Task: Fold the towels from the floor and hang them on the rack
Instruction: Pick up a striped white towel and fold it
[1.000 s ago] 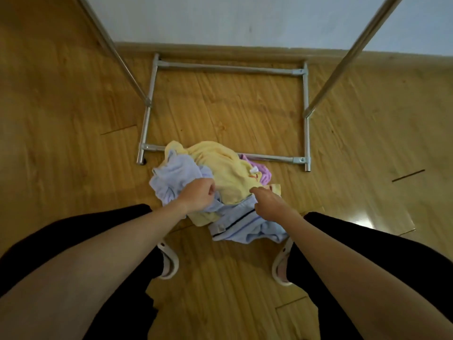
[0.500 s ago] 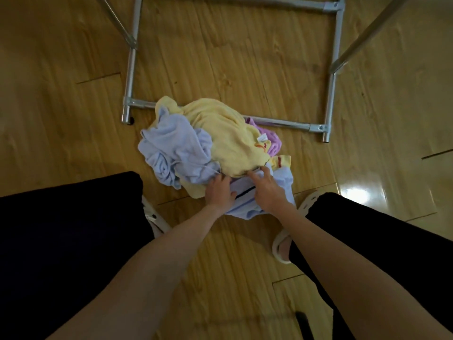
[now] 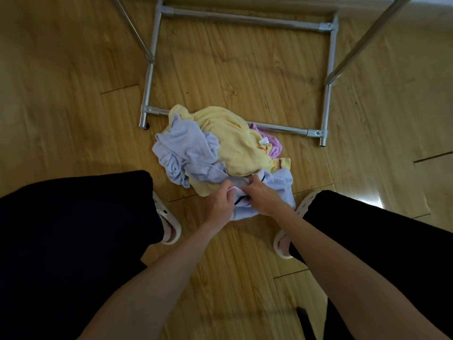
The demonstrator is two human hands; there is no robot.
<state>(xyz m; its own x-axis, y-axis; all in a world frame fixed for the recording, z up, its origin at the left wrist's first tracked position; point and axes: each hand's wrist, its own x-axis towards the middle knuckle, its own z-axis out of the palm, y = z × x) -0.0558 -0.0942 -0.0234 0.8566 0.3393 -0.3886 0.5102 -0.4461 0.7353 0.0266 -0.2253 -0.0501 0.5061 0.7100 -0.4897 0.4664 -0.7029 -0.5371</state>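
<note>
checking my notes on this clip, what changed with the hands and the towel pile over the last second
Both hands came down off the top of the pile to its near edge: the left hand and right hand now grip the pale blue striped towel, close together. The yellow towel, the purple towel and the rack base lie as before, nothing hung yet.

Both hands apparently on towel

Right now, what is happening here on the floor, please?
A person bends over a pile of towels on the wooden floor. Both hands, left hand and right hand, take a grip on the pale blue striped towel at the pile's near edge. The yellow towel lies on top. The rack base holds no towel.
</note>
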